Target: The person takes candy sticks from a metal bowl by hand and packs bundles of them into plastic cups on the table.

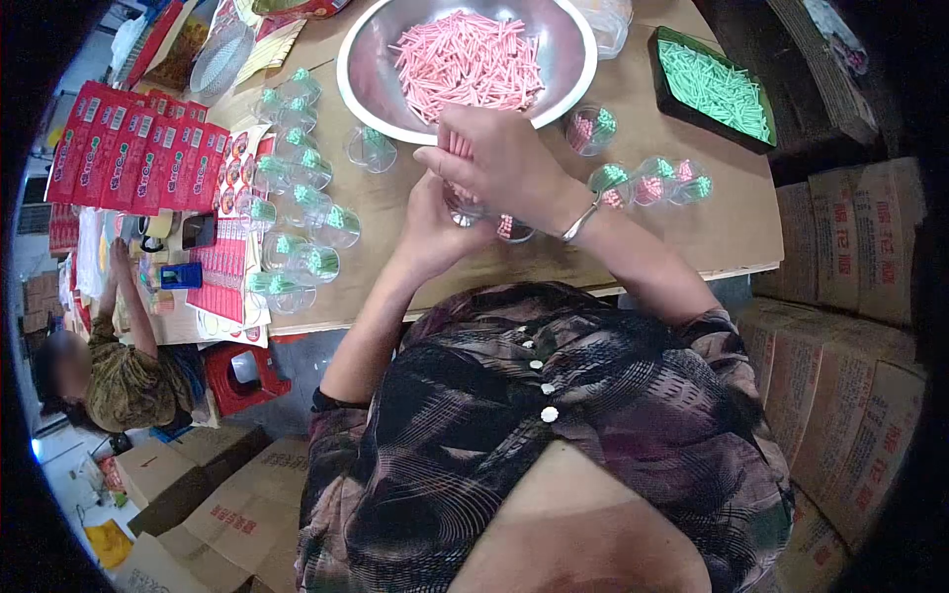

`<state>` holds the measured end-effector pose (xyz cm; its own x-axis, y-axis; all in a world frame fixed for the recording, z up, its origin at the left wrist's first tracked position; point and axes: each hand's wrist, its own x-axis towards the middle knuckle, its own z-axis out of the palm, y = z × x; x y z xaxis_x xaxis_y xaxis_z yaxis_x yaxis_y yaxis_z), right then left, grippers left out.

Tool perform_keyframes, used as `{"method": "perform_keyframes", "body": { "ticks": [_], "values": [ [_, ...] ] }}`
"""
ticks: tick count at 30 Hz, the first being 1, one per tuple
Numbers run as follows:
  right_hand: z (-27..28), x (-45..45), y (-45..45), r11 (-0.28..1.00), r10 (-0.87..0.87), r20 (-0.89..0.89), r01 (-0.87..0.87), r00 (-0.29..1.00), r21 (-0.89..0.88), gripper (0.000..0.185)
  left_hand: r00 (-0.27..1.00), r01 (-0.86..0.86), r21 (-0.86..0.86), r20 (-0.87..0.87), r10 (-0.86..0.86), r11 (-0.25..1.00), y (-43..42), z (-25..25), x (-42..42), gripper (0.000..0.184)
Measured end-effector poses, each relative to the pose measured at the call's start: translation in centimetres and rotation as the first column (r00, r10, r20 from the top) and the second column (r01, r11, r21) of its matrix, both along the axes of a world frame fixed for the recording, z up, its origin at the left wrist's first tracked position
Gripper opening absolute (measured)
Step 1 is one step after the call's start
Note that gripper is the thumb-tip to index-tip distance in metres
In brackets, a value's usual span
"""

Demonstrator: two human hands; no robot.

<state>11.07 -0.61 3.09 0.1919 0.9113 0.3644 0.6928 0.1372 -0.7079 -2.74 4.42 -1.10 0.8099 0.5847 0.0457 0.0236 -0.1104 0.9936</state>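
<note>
My left hand is wrapped round a clear plastic cup, mostly hidden by my fingers. Above it, my right hand is closed on a bunch of pink sticks pointing down toward the cup's mouth. Whether the sticks touch the cup's inside I cannot tell. Just beyond is a steel bowl heaped with loose pink sticks. Another cup with pink sticks stands partly hidden under my right wrist. Cups with both pink and green sticks stand to the right.
Several clear cups with green sticks stand in rows at left. A black tray of green sticks is at the far right. Red printed packets lie at far left, near another person. Cardboard boxes are stacked at right.
</note>
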Motion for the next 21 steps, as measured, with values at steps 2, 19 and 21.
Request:
{"method": "perform_keyframes", "body": {
  "ticks": [2,19,21],
  "values": [
    [-0.2,-0.4,-0.3,0.999,-0.018,0.063,0.017,0.998,0.028,0.018,0.999,0.017,-0.035,-0.030,-0.018,0.999,-0.1,0.0,-0.1,0.058],
    [-0.9,7.0,-1.7,0.987,-0.154,-0.217,0.162,0.964,0.018,0.024,0.968,-0.191,0.335,0.218,0.121,0.923,1.1,-2.3,-0.2,0.075],
    [-2.9,8.5,-0.8,0.960,-0.220,0.022,0.220,0.975,-0.173,0.019,0.967,-0.223,0.309,0.188,0.170,0.925,1.2,-3.3,-0.5,0.074]
  ]
}}
